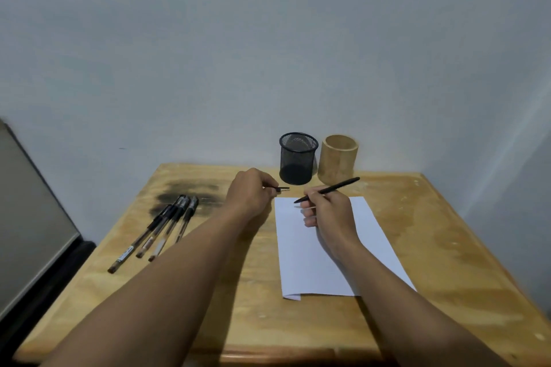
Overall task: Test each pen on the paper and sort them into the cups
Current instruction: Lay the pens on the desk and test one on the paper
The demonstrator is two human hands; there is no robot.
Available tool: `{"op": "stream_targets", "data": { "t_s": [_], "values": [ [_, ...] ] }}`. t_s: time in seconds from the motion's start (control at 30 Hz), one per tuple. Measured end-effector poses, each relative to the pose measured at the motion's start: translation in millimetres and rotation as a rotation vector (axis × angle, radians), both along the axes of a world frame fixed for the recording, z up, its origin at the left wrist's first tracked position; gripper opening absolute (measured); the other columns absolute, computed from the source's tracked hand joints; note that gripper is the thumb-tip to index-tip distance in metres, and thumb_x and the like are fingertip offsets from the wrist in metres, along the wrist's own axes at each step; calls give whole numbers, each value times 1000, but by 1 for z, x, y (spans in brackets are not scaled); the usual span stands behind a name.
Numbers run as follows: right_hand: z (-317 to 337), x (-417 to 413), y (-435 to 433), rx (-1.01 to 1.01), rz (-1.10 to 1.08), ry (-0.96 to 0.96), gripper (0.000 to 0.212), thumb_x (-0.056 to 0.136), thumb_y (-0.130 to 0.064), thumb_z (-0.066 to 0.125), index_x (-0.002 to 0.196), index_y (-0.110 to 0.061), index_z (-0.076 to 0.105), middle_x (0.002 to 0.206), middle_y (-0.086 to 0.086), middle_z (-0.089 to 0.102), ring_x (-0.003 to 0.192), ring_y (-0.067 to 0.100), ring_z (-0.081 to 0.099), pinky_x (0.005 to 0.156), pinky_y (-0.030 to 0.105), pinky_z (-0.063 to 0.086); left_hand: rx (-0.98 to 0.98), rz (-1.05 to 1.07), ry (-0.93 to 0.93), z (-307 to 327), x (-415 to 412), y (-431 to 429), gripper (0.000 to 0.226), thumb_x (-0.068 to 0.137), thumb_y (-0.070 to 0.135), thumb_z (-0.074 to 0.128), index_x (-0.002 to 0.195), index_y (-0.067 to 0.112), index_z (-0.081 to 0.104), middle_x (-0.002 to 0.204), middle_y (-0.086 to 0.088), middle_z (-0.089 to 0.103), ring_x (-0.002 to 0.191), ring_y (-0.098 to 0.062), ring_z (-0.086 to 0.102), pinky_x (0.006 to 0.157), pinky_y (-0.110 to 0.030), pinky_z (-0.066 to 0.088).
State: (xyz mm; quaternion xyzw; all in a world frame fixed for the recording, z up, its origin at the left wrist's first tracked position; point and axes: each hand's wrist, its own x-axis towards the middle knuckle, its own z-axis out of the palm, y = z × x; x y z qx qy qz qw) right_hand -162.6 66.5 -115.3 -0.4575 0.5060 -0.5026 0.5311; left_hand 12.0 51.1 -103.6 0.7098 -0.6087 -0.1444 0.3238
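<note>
My right hand (328, 214) grips a slim black pen (337, 187) in a writing hold, its tip just above the top left corner of the white paper (301, 262). My left hand (250, 194) pinches a small black pen cap (281, 188) just left of that tip. Behind both hands stand a black mesh cup (298, 158) and a bamboo cup (338, 159), side by side near the wall. Several capped pens (161, 229) lie in a loose bundle on the table's left side.
The wooden table (447, 247) has a dark smudge at its back left, under the pens' caps. A grey wall rises right behind the cups. A dark-edged panel (29, 217) leans beyond the table's left edge.
</note>
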Motion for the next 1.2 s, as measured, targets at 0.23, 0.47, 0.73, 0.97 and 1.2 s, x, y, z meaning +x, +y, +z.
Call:
{"op": "stream_targets", "data": {
  "t_s": [0.23,0.47,0.73,0.97,1.2],
  "values": [
    [-1,-1,2,-28,-22,37,18,100,-16,58,95,-6,72,78,12,71,64,17,61,58,28,52,14,28,-61,-10,-6,-8,15,92,24,68,99,27,80,104,3,77,96,-21,66,78,-30,51],
    [-2,1,0,-25,-37,79,18,98,-20,60,93,-8,73,77,9,73,65,17,63,59,29,54,-64,-25,-180,-9,0,35,34,91,45,54,111,27,76,117,5,74,105,-21,64,86,-35,53],
    [0,10,-6,-65,-104,263,15,93,-26,64,92,-12,69,76,5,70,67,20,66,53,29,53,-33,-126,-366,-24,2,65,53,88,60,51,131,32,65,142,2,59,133,-21,49,108,-41,40],
    [2,28,-20,-185,29,370,17,86,-30,69,84,-13,67,70,4,71,66,21,71,65,41,58,-90,-90,-355,-34,3,63,52,85,62,49,128,36,65,140,6,60,133,-19,48,109,-44,37],
    [-3,30,-25,-211,50,504,15,85,-22,68,82,-8,68,72,6,71,74,23,70,67,41,58,-71,-80,-348,-35,3,62,53,84,63,48,127,36,66,142,7,58,134,-18,47,112,-52,33]
  ]
}}
